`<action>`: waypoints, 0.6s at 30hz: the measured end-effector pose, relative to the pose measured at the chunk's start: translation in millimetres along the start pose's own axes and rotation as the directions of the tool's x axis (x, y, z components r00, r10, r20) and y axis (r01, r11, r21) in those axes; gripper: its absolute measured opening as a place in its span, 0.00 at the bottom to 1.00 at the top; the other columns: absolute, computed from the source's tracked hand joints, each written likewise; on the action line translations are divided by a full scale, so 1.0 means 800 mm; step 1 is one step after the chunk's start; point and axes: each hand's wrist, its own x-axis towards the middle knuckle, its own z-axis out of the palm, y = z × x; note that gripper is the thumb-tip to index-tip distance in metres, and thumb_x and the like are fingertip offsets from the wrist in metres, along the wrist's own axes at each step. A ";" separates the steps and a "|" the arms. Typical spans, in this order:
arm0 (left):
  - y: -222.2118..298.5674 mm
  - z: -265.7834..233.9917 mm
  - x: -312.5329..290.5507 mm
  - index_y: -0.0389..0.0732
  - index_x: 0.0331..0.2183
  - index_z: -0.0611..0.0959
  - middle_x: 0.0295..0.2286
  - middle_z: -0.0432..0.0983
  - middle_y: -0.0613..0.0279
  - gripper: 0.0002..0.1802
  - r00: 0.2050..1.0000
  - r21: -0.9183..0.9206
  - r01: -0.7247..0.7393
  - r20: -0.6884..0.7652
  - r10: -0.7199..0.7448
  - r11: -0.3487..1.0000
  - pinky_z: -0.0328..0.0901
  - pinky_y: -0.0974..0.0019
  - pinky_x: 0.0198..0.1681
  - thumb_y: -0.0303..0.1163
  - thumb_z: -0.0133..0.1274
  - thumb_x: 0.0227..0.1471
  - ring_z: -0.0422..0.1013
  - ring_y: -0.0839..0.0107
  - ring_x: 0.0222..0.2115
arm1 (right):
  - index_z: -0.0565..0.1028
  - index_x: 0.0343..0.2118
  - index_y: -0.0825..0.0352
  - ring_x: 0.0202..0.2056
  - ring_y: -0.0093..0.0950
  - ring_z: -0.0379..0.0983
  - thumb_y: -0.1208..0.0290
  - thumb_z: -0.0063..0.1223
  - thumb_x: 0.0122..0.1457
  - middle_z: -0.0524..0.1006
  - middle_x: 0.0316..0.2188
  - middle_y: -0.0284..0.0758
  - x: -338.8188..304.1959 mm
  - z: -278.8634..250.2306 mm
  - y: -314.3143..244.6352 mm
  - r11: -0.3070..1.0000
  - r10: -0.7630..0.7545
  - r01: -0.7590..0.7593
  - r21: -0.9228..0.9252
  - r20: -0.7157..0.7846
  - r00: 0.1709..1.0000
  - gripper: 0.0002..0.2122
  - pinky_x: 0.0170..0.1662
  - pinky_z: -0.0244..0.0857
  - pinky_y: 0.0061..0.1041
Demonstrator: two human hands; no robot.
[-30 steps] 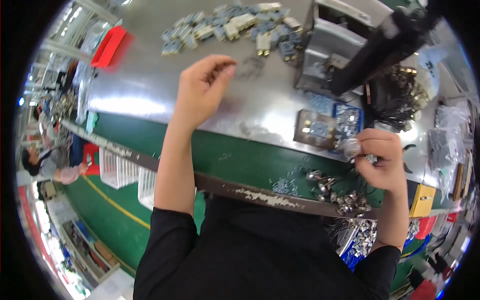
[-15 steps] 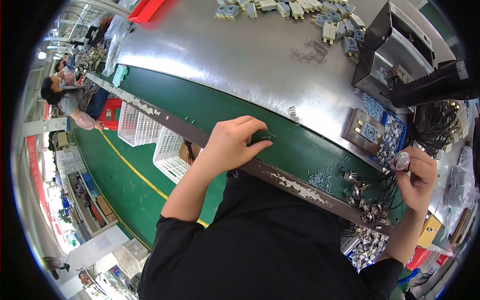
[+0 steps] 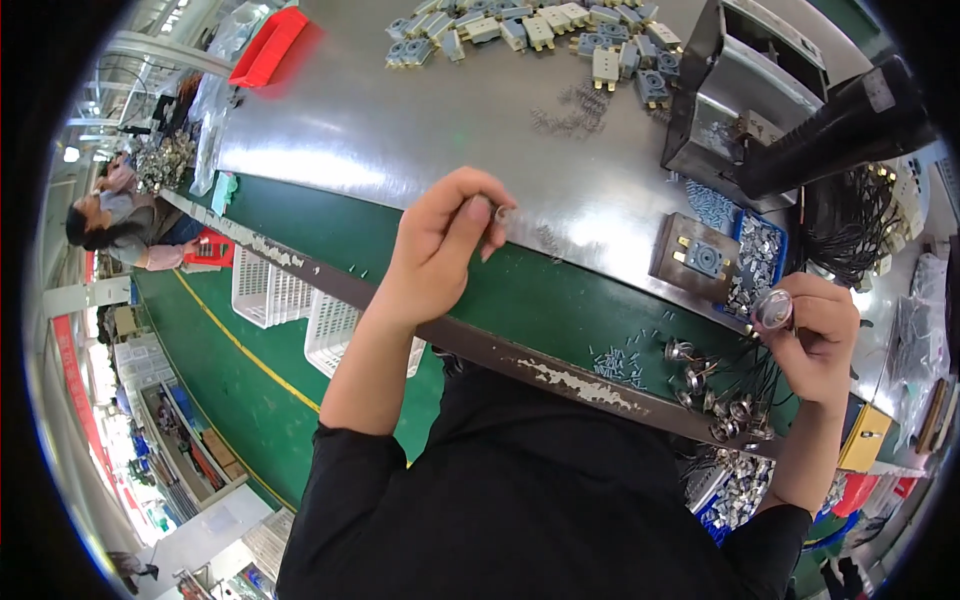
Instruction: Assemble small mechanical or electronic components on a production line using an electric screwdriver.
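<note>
Over the far edge of the green mat, my left hand (image 3: 445,235) is closed, thumb and fingers pinching a small coil spring (image 3: 506,214) that pokes out at the fingertips. My right hand (image 3: 818,335), at the right, grips a round silver metal cap (image 3: 773,310) between thumb and fingers. Just left of it, a grey plastic part with brass prongs (image 3: 704,258) rests on a dark metal block (image 3: 672,262). Loose springs (image 3: 548,243) lie to the right of my left hand. Below the block are small screws (image 3: 620,366) and several round metal caps with black wires (image 3: 722,405).
Grey and cream plug parts (image 3: 540,35) and more springs (image 3: 575,112) cover the far bench. A black tube (image 3: 830,130) and metal box (image 3: 695,140) stand at the right, beside a blue tray of metal pieces (image 3: 741,225). White baskets (image 3: 262,290) stand left, near a person (image 3: 125,225).
My left hand has risen from the green mat toward the metal bench top, closing on a spring from the mat. The right hand still holds the metal cap. The whole view has shifted slightly.
</note>
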 end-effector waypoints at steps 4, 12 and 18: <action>0.017 0.042 0.055 0.36 0.41 0.77 0.30 0.73 0.62 0.14 0.972 -0.301 0.204 0.177 -0.156 0.932 0.62 0.73 0.28 0.35 0.41 0.74 0.69 0.77 0.27 | 0.80 0.24 0.72 0.23 0.23 0.71 0.82 0.58 0.44 0.79 0.24 0.36 0.010 0.001 0.003 0.998 -0.008 0.009 0.061 -0.017 1.000 0.03 0.26 0.60 0.21; 0.015 0.122 0.091 0.34 0.44 0.80 0.26 0.77 0.64 0.13 0.832 -0.370 0.514 0.434 -0.345 0.774 0.67 0.72 0.28 0.34 0.48 0.71 0.72 0.77 0.27 | 0.83 0.33 0.74 0.26 0.23 0.73 0.78 0.73 0.46 0.82 0.32 0.37 0.063 0.028 -0.028 0.989 0.144 -0.138 0.049 -0.131 0.981 0.11 0.28 0.62 0.22; 0.014 0.120 0.088 0.33 0.43 0.81 0.28 0.78 0.63 0.14 0.771 -0.333 0.557 0.548 -0.324 0.761 0.70 0.70 0.31 0.35 0.51 0.70 0.73 0.77 0.27 | 0.80 0.32 0.75 0.29 0.33 0.75 0.77 0.72 0.46 0.79 0.28 0.41 0.075 0.043 -0.029 0.983 0.177 -0.178 -0.050 -0.032 0.984 0.12 0.34 0.67 0.29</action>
